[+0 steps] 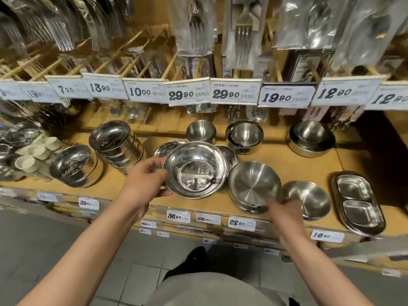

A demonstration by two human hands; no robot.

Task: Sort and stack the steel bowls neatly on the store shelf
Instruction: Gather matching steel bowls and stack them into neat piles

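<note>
**Left hand grips shiny bowl over shelf; right hand at brushed stack**

L hand (144,181) holds a polished steel bowl (195,170) by its left rim, fingers (154,161) clamped on the edge w/ thumb at the lower side. Bowl is tilted toward the camera, above the front-centre of the wooden shelf (287,164), in front of flat steel plates (229,154).

R hand (284,209) is at the front edge of a brushed bowl stack (254,186), just right of the held bowl; fingertips touch the stack's near rim, but can't tell if they're gripping.

Just right of that: a lone brushed bowl (308,198), then stacked two-compartment trays (358,203). Left side: leaning stack of shiny bowls (117,144) and a lower stack (75,165). Back row: three small deep-bowl stacks, e.g. (245,134). Price tags (236,93) along the rail above, packaged forks hanging over them.
</note>
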